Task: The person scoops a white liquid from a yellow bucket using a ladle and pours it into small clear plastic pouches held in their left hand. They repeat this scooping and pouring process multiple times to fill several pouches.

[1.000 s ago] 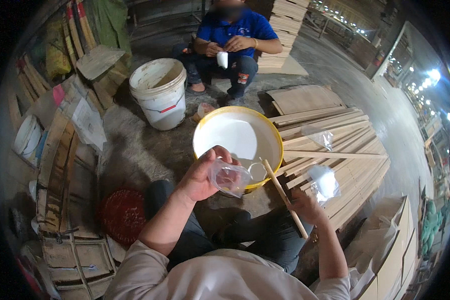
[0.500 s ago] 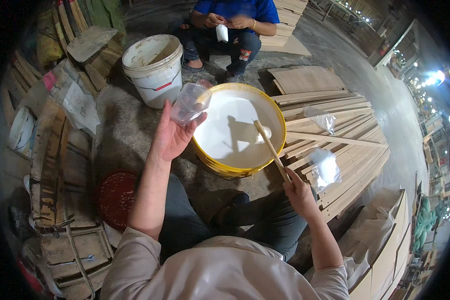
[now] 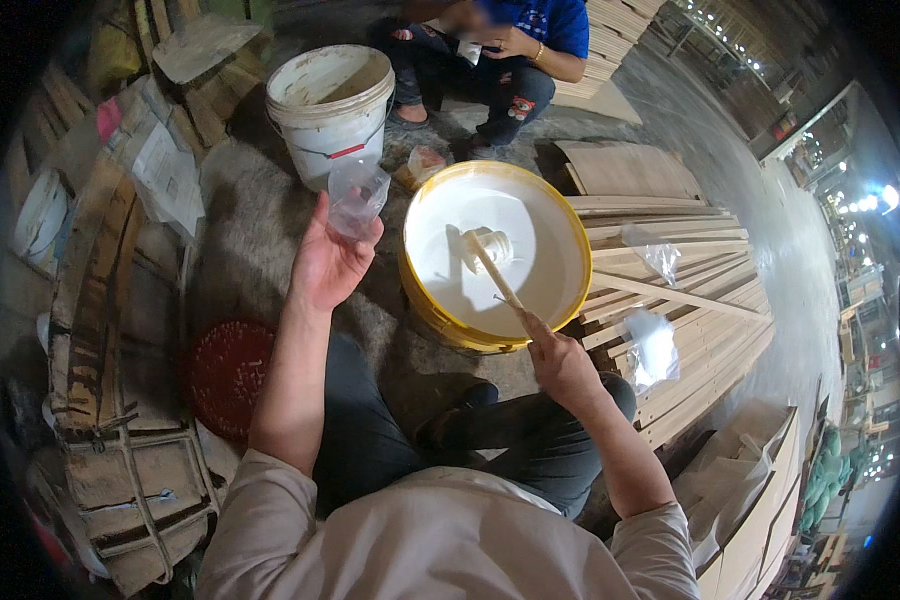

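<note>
My left hand [image 3: 328,262] holds up a clear plastic bag [image 3: 358,198] left of the yellow-rimmed bucket [image 3: 432,318]. Thick white liquid [image 3: 545,225] fills much of that bucket. In my right hand [image 3: 562,365] is the wooden handle of a ladle [image 3: 500,280], gripped near its end. A white-coated round scoop shows at the far end of the handle, at the liquid's surface; how deep it sits I cannot tell.
A white bucket [image 3: 300,120] with a red grip stands behind my left hand. Wooden strips [image 3: 700,330] with clear bags [image 3: 652,350] on them lie at right. A red round lid [image 3: 225,375] is by my left leg. Opposite, a co-worker [image 3: 540,35] squats, handling something white.
The ladle has moved left across the bucket, its scoop now near the middle of the liquid. My left hand and its bag have shifted slightly left, farther from the bucket.
</note>
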A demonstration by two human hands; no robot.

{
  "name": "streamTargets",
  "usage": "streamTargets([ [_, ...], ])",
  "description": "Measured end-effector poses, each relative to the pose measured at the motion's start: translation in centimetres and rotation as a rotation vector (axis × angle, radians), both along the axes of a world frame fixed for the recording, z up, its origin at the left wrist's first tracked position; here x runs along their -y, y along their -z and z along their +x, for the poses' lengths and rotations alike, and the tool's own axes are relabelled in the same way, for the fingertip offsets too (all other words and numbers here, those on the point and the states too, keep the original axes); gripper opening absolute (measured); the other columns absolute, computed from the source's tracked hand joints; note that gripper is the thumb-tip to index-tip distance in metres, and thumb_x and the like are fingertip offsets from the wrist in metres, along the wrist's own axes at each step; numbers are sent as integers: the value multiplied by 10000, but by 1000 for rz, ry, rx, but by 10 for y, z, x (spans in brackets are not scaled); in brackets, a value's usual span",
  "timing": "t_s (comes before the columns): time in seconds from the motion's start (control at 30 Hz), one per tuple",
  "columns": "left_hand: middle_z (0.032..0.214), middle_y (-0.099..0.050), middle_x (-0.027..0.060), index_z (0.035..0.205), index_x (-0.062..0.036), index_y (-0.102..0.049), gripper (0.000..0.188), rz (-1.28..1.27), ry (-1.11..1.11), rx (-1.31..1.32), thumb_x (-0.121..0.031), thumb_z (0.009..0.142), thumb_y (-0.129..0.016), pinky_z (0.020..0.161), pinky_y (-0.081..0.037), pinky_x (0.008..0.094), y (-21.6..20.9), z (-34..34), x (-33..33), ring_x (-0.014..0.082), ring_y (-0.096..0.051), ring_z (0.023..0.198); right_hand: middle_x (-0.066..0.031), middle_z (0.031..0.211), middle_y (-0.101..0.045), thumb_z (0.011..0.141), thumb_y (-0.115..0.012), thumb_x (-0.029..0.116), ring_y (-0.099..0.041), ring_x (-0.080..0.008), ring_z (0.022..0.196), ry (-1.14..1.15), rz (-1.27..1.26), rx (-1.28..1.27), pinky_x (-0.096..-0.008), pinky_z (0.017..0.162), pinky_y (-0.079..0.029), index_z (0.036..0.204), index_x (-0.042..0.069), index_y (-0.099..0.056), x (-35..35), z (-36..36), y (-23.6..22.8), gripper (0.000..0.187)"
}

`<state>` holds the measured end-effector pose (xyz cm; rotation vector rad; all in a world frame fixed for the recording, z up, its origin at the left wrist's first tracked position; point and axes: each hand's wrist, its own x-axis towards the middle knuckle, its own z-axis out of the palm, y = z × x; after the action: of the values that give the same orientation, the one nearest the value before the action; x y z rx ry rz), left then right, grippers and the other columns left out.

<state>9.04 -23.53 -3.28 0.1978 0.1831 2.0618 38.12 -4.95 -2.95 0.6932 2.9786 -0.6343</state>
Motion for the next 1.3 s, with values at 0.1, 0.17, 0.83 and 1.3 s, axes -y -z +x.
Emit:
streamTargets([
  [0.1, 1066, -591, 63, 1121, -81, -528, 400, -11, -24, 6, -408, 906, -447, 608, -518, 269, 0, 0, 2, 248, -590, 916, -253, 838, -596, 840, -477, 114, -589, -414, 765, -23, -46, -32, -499, 650, -490, 1310, 155, -328, 8, -8, -1, 494],
  [0.17, 1077, -587, 64, 1128, -81, -525, 402, 7, -17, 7, -408, 908, -443, 614, -521, 274, 1, -1, 3, 249, -589, 914, -260, 844, -593, 835, -476, 94, -584, -421, 782, -41, -93, -47, -501, 667, -489, 1306, 147, -335, 13, -12, -4, 494],
  [0.83, 1084, -596, 72, 1153, -129, -535, 401, 100, 31, 30, -418, 928, -374, 683, -548, 350, 5, -4, 6, 286, -599, 929, -43, 655, -440, 912, -452, 104, -312, -57, 372, 495, -1729, -403, -181, 335, -281, 1196, 74, -452, 12, 10, 7, 285],
  [1.3, 1072, -602, 83, 1154, -141, -546, 389, 115, 44, 33, -414, 921, -396, 719, -534, 367, 10, -6, 5, 304, -590, 943, -23, 634, -412, 916, -467, 126, -307, -65, 391, 385, -1508, -350, -179, 342, -268, 1227, 93, -461, 2, -1, 16, 313],
])
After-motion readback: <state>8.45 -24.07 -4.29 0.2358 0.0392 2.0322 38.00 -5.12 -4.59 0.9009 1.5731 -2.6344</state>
